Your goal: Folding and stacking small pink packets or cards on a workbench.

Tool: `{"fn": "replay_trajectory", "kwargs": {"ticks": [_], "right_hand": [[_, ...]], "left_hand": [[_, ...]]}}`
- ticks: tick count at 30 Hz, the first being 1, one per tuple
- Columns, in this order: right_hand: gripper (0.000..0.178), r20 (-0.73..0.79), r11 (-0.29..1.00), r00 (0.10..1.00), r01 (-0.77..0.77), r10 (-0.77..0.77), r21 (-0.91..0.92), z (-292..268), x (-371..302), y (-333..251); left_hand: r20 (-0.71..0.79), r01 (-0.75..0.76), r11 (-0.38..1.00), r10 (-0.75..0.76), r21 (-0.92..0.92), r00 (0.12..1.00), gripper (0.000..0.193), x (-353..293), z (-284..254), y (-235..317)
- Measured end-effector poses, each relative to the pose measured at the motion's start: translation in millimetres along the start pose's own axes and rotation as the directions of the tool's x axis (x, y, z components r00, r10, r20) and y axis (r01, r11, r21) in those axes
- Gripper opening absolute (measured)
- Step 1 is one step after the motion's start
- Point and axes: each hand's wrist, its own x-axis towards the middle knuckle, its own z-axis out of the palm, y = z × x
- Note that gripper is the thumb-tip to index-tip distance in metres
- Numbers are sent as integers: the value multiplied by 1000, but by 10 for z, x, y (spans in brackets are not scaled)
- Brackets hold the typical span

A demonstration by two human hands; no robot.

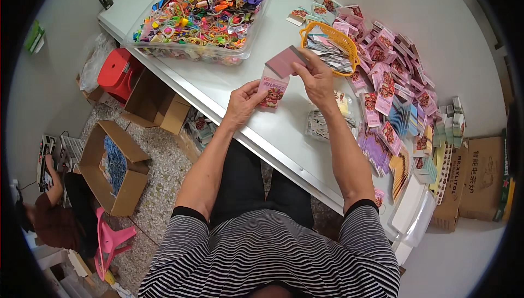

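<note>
Above the white table (pixel 295 134), my left hand (pixel 244 103) grips a small pink printed box (pixel 272 91) by its lower left side. The box's upper end looks open, with a whitish flap raised. My right hand (pixel 316 78) pinches a flat pink piece with a grey edge (pixel 285 61), just above that open end; whether it is one card or a thin stack I cannot tell. Beside the right hand stands a yellow basket (pixel 345 36) filled with flat silvery packets. A clear plastic pack (pixel 317 125) lies near my right forearm.
Many pink boxes (pixel 385 88) are heaped at the right, with fanned purple cards (pixel 375 153) nearby. A clear tub (pixel 218 55) of small colourful trinkets stands far left. On the floor are cardboard boxes (pixel 139 180), a red stool (pixel 115 74) and another person (pixel 54 216).
</note>
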Motion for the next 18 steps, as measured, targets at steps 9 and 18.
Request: {"fn": "replay_trajectory", "kwargs": {"ticks": [9, 18], "right_hand": [[38, 142, 957, 988, -16, 59, -291, -132, -10, -169], [37, 78, 785, 990, 143, -120, -602, -209, -117, -317]], "left_hand": [[43, 7, 999, -9, 42, 999, 41, -28, -23, 3], [-16, -51, 996, 52, 71, 998, 42, 24, -38, -83]]}}
